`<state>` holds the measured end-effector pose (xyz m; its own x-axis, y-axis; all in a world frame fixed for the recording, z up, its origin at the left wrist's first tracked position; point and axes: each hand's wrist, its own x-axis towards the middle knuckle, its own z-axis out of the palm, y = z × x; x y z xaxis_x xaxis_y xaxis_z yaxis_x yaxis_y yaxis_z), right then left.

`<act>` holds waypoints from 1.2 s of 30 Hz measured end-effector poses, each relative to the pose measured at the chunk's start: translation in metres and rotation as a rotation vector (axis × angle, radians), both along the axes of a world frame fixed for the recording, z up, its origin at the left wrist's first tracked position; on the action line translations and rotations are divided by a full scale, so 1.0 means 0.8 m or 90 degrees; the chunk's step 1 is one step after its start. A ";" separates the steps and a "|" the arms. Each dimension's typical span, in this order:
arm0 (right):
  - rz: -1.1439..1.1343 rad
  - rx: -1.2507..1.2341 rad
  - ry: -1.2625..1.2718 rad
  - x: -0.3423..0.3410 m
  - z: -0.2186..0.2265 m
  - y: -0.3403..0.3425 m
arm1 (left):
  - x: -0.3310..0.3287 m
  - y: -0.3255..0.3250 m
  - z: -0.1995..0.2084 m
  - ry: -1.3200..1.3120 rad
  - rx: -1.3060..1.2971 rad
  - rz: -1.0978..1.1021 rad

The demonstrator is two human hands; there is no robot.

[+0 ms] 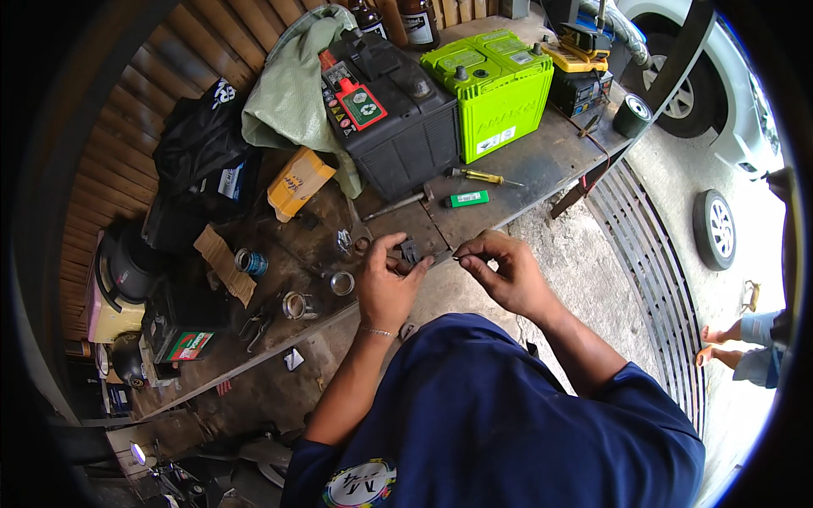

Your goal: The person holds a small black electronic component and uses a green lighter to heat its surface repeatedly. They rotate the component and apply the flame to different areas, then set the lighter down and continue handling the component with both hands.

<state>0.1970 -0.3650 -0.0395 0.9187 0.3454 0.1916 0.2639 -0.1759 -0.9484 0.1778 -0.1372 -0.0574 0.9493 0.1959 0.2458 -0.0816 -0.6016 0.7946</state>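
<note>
My left hand (pixel 388 292) is closed on a small dark block-shaped part (pixel 410 251), held between thumb and fingers over the bench's near edge. To its right, my right hand (pixel 511 273) pinches a tiny dark piece (pixel 457 257), too small to name. The two hands are a short gap apart. Beyond them on the bench lie a hammer (pixel 398 205), a small green box (pixel 467 199) and a yellow-handled screwdriver (pixel 483 176). A ring-shaped metal piece (pixel 362 245) sits just left of my left fingers.
Across the wooden bench (pixel 533 182) stand a large black battery (pixel 398 144) and a lime-green battery (pixel 495 106). Open tins (pixel 298 306) and a torn cardboard strip (pixel 225 264) are at the left. A wheel (pixel 714 229) and another person's legs (pixel 737 341) are at the right.
</note>
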 end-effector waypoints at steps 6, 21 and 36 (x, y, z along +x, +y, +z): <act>0.003 0.052 -0.069 -0.006 0.025 0.020 | -0.018 0.007 0.027 -0.111 -0.010 -0.016; 0.038 0.010 -0.106 -0.002 0.042 0.025 | -0.028 0.013 0.046 -0.173 0.039 -0.031; 0.028 0.016 -0.070 0.000 0.041 0.027 | -0.030 0.010 0.050 -0.154 0.037 -0.028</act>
